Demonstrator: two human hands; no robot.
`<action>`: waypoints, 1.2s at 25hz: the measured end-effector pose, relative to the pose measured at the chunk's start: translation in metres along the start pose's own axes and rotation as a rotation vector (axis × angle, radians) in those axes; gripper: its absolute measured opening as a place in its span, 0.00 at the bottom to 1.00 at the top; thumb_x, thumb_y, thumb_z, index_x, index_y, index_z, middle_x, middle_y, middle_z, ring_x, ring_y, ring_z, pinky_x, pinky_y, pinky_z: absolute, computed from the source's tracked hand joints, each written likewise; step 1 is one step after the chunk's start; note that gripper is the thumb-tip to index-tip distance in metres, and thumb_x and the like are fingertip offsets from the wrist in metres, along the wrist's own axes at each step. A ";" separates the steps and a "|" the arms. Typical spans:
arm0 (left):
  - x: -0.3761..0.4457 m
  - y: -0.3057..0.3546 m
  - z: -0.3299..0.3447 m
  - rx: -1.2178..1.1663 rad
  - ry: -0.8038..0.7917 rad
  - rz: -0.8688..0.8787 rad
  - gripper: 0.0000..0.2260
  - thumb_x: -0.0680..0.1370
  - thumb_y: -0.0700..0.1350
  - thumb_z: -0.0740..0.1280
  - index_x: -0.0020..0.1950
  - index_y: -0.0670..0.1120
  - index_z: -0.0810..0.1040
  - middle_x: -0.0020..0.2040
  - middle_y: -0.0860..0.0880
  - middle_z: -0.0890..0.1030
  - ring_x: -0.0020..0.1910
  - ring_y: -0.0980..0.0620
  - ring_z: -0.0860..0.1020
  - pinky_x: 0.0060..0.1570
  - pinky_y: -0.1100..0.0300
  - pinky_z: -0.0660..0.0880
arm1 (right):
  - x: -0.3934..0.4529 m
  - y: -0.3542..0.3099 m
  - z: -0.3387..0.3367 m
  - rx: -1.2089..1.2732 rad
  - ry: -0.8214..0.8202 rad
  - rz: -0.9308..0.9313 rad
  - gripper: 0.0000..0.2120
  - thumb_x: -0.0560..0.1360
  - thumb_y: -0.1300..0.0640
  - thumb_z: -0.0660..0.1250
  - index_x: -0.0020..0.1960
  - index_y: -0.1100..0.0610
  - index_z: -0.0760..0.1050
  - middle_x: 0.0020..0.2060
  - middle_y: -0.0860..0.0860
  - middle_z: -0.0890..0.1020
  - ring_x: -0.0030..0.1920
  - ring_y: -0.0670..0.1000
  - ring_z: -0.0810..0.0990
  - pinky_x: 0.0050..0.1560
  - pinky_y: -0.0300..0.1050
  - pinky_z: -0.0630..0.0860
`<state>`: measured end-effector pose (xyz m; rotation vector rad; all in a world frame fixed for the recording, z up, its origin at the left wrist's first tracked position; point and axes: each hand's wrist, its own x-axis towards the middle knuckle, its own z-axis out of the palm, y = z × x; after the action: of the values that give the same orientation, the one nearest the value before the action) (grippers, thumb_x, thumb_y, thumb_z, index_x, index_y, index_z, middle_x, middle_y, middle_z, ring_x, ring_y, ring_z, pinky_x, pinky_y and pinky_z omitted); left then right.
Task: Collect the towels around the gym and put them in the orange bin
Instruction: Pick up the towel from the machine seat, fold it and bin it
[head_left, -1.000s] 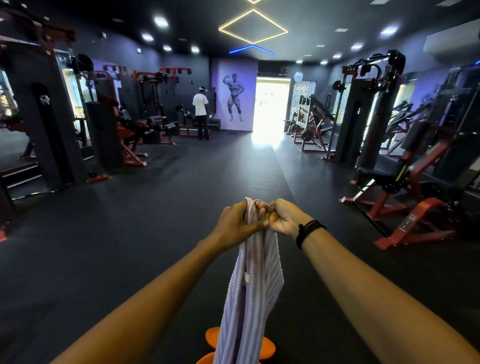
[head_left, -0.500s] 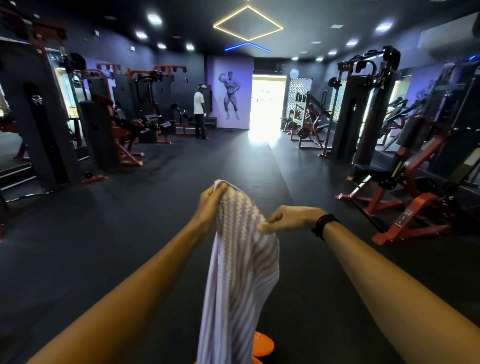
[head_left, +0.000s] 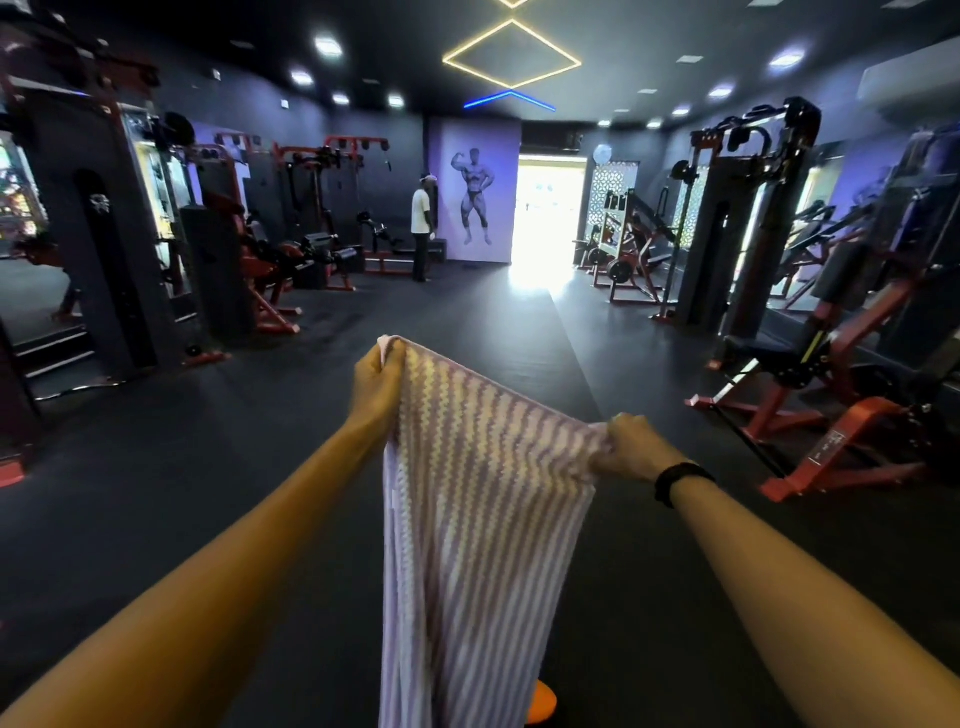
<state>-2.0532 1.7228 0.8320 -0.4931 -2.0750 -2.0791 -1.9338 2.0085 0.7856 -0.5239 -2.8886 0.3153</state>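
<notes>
Holding: left hand (head_left: 376, 387) and right hand (head_left: 631, 447) each pinch a top corner of the striped towel (head_left: 483, 519).
Risk: towel could miss the orange bin (head_left: 543, 704), mostly hidden beneath it.

The left hand (head_left: 376, 384) and right hand (head_left: 631, 447) each pinch a top corner of a striped towel (head_left: 478, 519), which hangs spread between them. An orange bin (head_left: 543, 701) peeks out below the towel's lower right edge.

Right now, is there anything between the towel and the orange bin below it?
Nothing visible. Both hands hold the towel spread; it hangs over the orange bin, hiding most of it, with only bare floor around.
</notes>
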 end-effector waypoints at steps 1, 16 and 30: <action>0.003 -0.006 -0.004 0.074 0.043 0.025 0.11 0.83 0.47 0.57 0.49 0.42 0.75 0.41 0.50 0.75 0.43 0.54 0.72 0.41 0.59 0.69 | 0.004 0.007 0.000 0.163 0.216 -0.012 0.26 0.64 0.40 0.74 0.44 0.63 0.81 0.36 0.52 0.82 0.40 0.50 0.81 0.34 0.46 0.71; 0.020 -0.037 -0.032 0.279 0.259 0.022 0.14 0.82 0.49 0.59 0.47 0.40 0.78 0.40 0.44 0.78 0.42 0.47 0.76 0.43 0.54 0.71 | 0.007 0.019 0.001 0.857 0.397 -0.083 0.17 0.71 0.52 0.73 0.30 0.55 0.68 0.26 0.51 0.69 0.30 0.46 0.69 0.29 0.42 0.69; 0.013 -0.011 -0.032 -0.285 -0.397 -0.273 0.21 0.72 0.64 0.66 0.54 0.49 0.78 0.41 0.51 0.84 0.37 0.58 0.82 0.35 0.61 0.79 | -0.001 0.013 -0.059 1.233 -0.025 -0.118 0.24 0.63 0.47 0.79 0.55 0.55 0.78 0.47 0.49 0.83 0.45 0.49 0.82 0.45 0.46 0.80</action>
<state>-2.0728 1.6928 0.8268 -0.7542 -2.1552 -2.6428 -1.9160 2.0306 0.8384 -0.0976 -2.1053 1.8324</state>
